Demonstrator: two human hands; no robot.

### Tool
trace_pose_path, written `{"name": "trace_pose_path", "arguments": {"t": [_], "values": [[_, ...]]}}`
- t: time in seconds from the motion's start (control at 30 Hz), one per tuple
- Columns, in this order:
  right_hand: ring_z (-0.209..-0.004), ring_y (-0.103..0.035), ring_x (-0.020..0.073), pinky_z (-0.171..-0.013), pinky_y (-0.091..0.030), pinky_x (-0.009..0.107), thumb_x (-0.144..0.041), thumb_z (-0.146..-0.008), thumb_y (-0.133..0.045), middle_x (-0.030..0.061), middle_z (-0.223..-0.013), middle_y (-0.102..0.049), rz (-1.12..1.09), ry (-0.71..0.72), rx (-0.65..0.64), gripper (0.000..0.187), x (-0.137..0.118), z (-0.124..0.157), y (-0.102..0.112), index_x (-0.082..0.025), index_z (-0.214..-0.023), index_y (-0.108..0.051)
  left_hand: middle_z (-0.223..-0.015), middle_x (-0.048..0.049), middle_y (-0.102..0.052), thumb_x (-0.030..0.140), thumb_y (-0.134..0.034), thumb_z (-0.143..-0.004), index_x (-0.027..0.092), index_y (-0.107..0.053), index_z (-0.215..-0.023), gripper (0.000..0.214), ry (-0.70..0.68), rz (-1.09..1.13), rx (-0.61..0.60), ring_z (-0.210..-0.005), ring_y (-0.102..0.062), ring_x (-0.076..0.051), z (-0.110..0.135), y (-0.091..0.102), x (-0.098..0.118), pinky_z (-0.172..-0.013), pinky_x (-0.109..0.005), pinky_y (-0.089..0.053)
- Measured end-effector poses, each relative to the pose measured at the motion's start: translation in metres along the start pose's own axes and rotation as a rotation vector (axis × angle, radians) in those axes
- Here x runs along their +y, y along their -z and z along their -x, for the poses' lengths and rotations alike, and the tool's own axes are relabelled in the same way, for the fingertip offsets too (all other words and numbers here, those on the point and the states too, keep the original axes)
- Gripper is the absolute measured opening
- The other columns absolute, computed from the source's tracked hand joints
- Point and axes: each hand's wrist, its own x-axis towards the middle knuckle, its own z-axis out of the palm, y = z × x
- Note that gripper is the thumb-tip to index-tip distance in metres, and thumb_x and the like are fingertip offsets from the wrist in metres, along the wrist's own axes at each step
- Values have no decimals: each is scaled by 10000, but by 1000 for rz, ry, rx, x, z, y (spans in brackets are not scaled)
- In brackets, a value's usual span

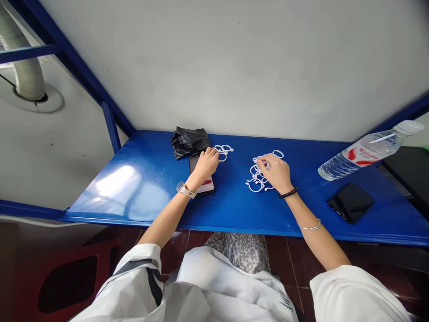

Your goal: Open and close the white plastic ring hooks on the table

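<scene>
White knotted loops that look like hair ties lie on the blue table in two groups. My left hand (208, 162) is beside the smaller group of hair ties (228, 148), its curled fingers closed at the edge of one loop. Under that wrist lies a phone (205, 186) with a lit screen, partly covered by the hand. My right hand (276, 172) reaches over the larger tangled pile of hair ties (256, 184), thumb and fingers pinched together on one of them. The fingertips of both hands are partly hidden.
A crumpled black plastic bag (190, 140) sits behind the phone. Toward the right, a clear water bottle (363, 154) stands near a dark phone-like slab (350, 202). The blue table (234, 210) meets a pale wall (234, 67); a red stool (100, 264) is below left.
</scene>
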Motion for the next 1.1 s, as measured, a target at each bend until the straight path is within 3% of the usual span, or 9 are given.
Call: {"name": "trace_pose_path", "arguments": {"t": [0.1,0.27,0.4,0.5,0.63,0.73,0.8,0.93,1.1], "values": [[-844,-668,230,-647,-378,293,-247,-979,-521,96,-946,-771,199,-24,24,240,1,-1,-1,-183,-874,-727,-1260,-228,-692,110,-440,-1043,62,-671,-1219,294,23,-132,-75,-1230,-587,-352,-1,-2,-2,-999,-474,-508],[-735,-621,199,-564,-279,280,-217,-953,-515,89,-854,-754,317,-45,-5,251,4,-2,-2,-177,-786,-699,-1227,-229,-694,90,-442,-1035,39,-682,-1191,290,29,-134,-146,-1233,-592,-344,-2,-1,3,-973,-427,-499],[-715,-608,195,-551,-259,284,-208,-930,-527,88,-811,-732,348,-49,-25,238,5,-2,-1,-176,-752,-682,-1164,-222,-724,59,-440,-1020,52,-727,-1068,291,32,-70,-111,-1169,-641,-330,-2,2,0,-916,-394,-497],[-741,-625,204,-558,-274,291,-207,-929,-531,85,-810,-727,325,-33,-9,242,6,-1,-2,-182,-734,-672,-1085,-183,-760,105,-564,-996,75,-740,-974,180,57,155,-40,-980,-696,-267,1,10,-10,-810,-333,-478],[-760,-644,211,-613,-381,296,-225,-938,-545,77,-802,-721,136,17,25,227,7,-1,-6,-192,-767,-690,-723,-49,-708,371,-699,-962,112,-723,-840,287,84,688,-59,-648,-610,-152,8,31,-23,-644,-270,-422],[-748,-655,200,-663,-476,310,-308,-960,-567,83,-900,-754,-182,95,-24,213,4,1,-11,-197,-917,-743,-846,-69,-759,543,-790,-858,128,-727,-886,420,-46,1141,-169,-724,-651,-142,13,42,-18,-696,-256,-486],[-768,-675,197,-646,-516,308,-391,-958,-601,90,-1018,-766,-417,130,-118,250,-2,4,-16,-208,-1041,-750,-884,-92,-771,564,-814,-827,126,-714,-864,451,-137,1300,-284,-754,-674,-144,14,44,-9,-743,-272,-521],[-754,-675,186,-638,-561,305,-519,-939,-674,69,-989,-735,-665,174,-263,328,-16,13,-23,-226,-1070,-740,-873,-92,-780,535,-851,-804,122,-726,-905,443,-215,1386,-452,-823,-727,-163,16,41,11,-797,-280,-550],[-598,-612,160,-584,-513,309,-618,-985,-603,48,-815,-706,-601,229,-252,430,-20,19,-25,-216,-877,-711,-955,-120,-798,652,-733,-878,120,-741,-970,539,-255,1311,-590,-794,-760,-168,20,38,23,-727,-264,-567]]}}
